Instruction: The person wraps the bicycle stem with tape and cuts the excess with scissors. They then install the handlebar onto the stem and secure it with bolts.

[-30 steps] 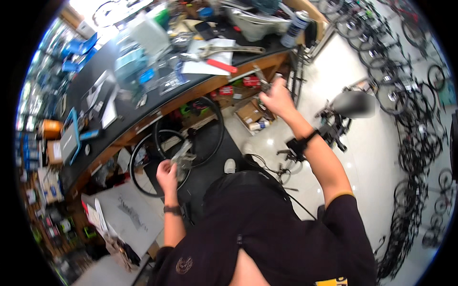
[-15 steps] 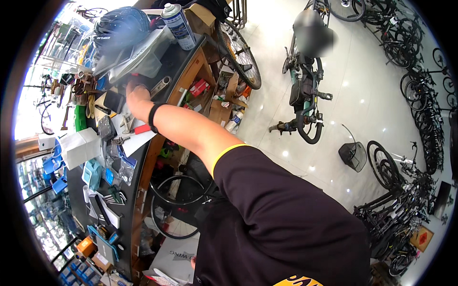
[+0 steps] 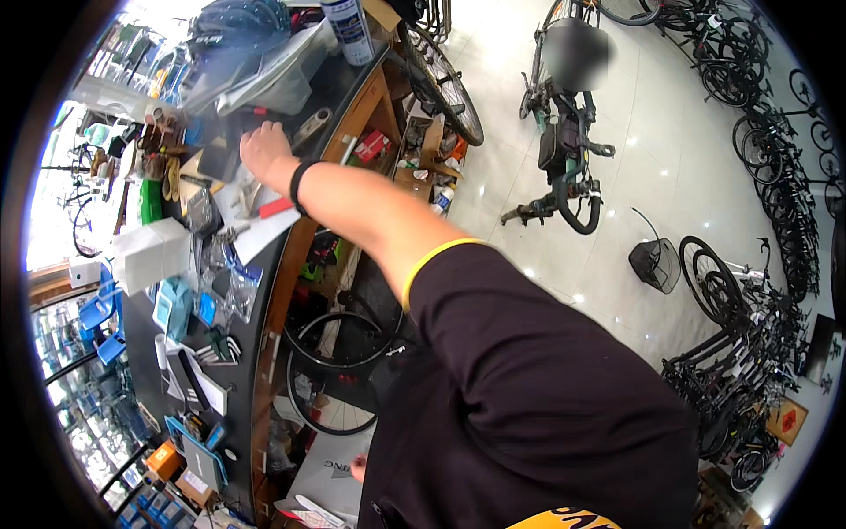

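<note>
My right hand [image 3: 263, 148] reaches onto the cluttered black workbench [image 3: 148, 328], fingers curled down; whatever is under them is hidden. Just left of it lies a dark flat rectangle [image 3: 216, 163]; to its right is a steel tool [image 3: 310, 127]. A red-handled tool [image 3: 275, 208] lies on white paper below the hand, near plastic bags [image 3: 240, 295]. Above stand a spray can [image 3: 348, 28] and a translucent tub [image 3: 280, 86]. Only a little of my left hand [image 3: 357, 467] shows low down beside my black shirt, its fingers indistinct.
Bicycle wheels [image 3: 335, 414] lie under the bench; boxes [image 3: 414, 181] sit at its far end beside an upright wheel [image 3: 445, 84]. A bicycle [image 3: 568, 150] stands on the tiled floor, with a black basket [image 3: 652, 264] to its right. Rows of bikes [image 3: 767, 176] line the wall.
My view has swung left toward the bench since a second ago. My right hand moved from the bench front onto its top; the tool it held is not distinguishable now. My left hand dropped mostly from sight.
</note>
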A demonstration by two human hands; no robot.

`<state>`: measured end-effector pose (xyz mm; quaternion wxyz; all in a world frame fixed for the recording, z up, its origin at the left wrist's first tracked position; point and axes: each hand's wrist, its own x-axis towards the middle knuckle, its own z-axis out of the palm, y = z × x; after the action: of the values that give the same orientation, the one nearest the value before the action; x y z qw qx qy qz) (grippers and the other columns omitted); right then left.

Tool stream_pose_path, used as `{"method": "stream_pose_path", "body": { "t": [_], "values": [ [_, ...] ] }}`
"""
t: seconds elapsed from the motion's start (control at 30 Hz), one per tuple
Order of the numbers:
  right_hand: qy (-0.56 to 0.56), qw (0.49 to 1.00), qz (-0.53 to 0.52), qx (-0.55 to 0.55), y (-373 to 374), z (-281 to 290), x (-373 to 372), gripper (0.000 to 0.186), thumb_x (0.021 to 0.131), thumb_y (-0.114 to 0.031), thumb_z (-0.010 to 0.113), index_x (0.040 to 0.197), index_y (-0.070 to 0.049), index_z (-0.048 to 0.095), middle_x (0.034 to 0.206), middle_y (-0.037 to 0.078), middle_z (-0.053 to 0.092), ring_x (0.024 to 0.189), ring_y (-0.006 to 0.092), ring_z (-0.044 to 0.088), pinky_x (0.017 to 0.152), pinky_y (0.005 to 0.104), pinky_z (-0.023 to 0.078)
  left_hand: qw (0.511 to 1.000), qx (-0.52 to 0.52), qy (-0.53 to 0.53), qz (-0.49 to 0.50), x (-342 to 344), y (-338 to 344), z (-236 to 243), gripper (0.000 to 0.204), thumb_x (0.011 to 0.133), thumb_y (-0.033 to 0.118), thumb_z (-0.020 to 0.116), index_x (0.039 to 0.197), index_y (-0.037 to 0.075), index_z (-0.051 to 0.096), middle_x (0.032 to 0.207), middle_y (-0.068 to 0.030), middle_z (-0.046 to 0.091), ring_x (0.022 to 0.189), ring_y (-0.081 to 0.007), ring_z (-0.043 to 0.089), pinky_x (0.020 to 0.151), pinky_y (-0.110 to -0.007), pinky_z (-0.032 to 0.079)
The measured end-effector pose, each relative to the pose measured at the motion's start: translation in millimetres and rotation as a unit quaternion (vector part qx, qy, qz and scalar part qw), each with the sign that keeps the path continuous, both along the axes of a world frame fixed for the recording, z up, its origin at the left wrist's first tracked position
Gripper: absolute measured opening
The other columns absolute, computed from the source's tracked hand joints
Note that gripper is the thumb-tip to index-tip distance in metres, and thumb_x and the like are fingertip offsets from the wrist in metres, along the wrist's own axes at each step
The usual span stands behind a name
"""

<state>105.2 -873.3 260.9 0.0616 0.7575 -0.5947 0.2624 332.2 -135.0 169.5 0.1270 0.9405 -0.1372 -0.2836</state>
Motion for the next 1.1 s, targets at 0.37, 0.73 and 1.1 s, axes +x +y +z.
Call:
{"method": "stream_pose_path", "body": {
  "t": [0.37, 0.73, 1.1],
  "values": [
    [-0.079, 0.954, 0.015, 0.290, 272, 48, -212, 0.021, 0.077, -0.019, 0.060, 0.091, -0.004, 0.064, 0.086, 0.023, 0.067, 0.085, 0.0418, 0.066, 0.073, 0.0510, 0.053, 0.922, -0.252, 0.053, -0.289, -56, -231, 69, 0.018, 0.086, 0.014, 0.074, 0.088, -0.002, 0.066, 0.073, -0.0041, 0.065, 0.065, -0.0117, 0.057, 0.063, -0.029, 0.048],
    [-0.110, 0.847, -0.470, 0.224, 622, 7, -554, 0.040, 0.080, -0.025, 0.071, 0.108, 0.002, 0.062, 0.097, 0.024, 0.068, 0.094, 0.0400, 0.066, 0.083, 0.0447, 0.053, 0.815, -0.303, 0.283, -0.404, -198, -419, -16, 0.014, 0.087, 0.004, 0.069, 0.096, -0.007, 0.066, 0.076, -0.0076, 0.069, 0.066, -0.0131, 0.066, 0.059, -0.026, 0.052],
    [-0.456, 0.535, -0.639, 0.313, 889, -88, -539, 0.036, 0.087, -0.018, 0.064, 0.113, 0.005, 0.055, 0.074, 0.013, 0.066, 0.056, 0.0222, 0.065, 0.046, 0.0339, 0.051, 0.860, -0.183, 0.330, -0.345, -301, -544, -71, 0.023, 0.086, -0.001, 0.067, 0.108, -0.009, 0.065, 0.092, -0.0133, 0.069, 0.084, -0.0205, 0.067, 0.069, -0.030, 0.053]
  ]
}}
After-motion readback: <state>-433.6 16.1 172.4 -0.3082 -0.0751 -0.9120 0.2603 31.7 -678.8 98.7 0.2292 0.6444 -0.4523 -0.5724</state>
